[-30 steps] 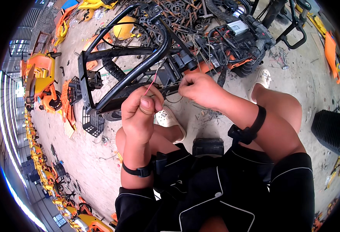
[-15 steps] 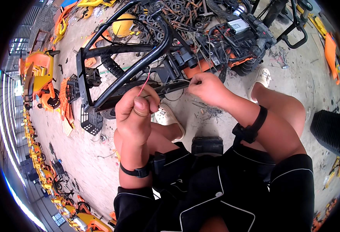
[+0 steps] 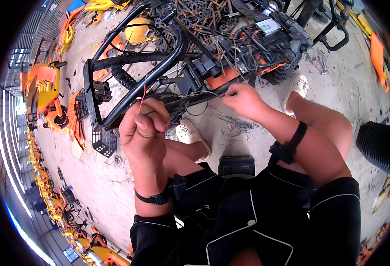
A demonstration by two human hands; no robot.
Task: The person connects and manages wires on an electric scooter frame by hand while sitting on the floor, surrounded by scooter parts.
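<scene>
Thin red insulated wire point(image 3: 143, 98) stood up out of the left hand point(image 3: 144, 128), in front of a black tubular metal frame point(image 3: 128, 101). The left hand was curled tight, thumb pressed to the fingers around the wire. The right hand point(image 3: 246, 101), apart from the left, was narrowed to a pinch on 1 thin greyish wire point(image 3: 201, 92) that ran back toward the left hand; its exact end was hidden by the fingers.

Beyond the right hand sat a silver rectangular metal box point(image 3: 268, 26) with a pale top; any marking there was too small to read. On the floor beside the frame stood 1 black plastic lattice basket point(image 3: 104, 142), its contents too hard to tell. Farther left, an orange-and-yellow plastic shell point(image 3: 46, 99) held several yellow strips point(image 3: 39, 85). Between the person's knees was 1 black box-shaped object point(image 3: 236, 166). 2 cream clogs point(image 3: 190, 136) showed near the hands.
</scene>
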